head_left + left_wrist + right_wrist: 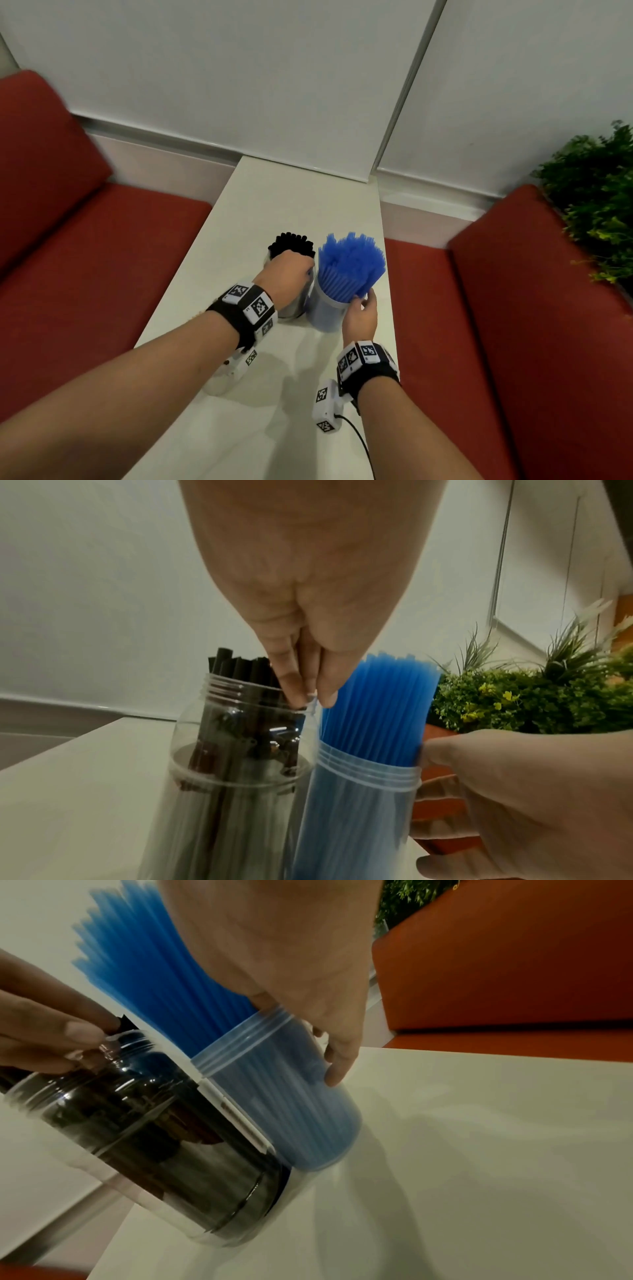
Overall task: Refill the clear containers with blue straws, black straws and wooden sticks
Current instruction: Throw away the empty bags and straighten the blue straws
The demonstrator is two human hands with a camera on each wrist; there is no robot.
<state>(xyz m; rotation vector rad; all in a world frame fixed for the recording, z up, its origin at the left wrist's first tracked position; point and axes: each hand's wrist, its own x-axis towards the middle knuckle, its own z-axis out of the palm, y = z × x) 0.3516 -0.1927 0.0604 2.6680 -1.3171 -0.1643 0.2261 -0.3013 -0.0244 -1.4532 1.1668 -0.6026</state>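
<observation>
- Both forearms reach in from the near edge of the white tabletop (260, 192), each wearing a black wrist strap with black-and-white marker blocks.
- Left hand (289, 274) sits on top of the clear jar (294, 301) of black straws (291, 244). In the left wrist view its fingers (291, 677) point down into the jar's threaded mouth, the thumb outside, pinching the rim.
- Right hand (359, 317) is against the right side of the clear container (323, 313) of blue straws (351, 263). In the right wrist view its fingers (339, 1064) curl round the far wall just below the threaded rim; the thumb is hidden, so how firm the hold is cannot be told.
- The jar and the container stand touching side by side near the middle of the tabletop, towards its right edge, the jar on the left.
- Black straws stick up a little above the jar's mouth; the blue straws rise well above their rim and fan out.
- Both containers look blurred in the wrist views.
- Red cushioned benches (534, 308) flank the left and right edges of the tabletop, a pale wall runs along its far edge, and a green plant (596, 198) stands behind the right bench.
</observation>
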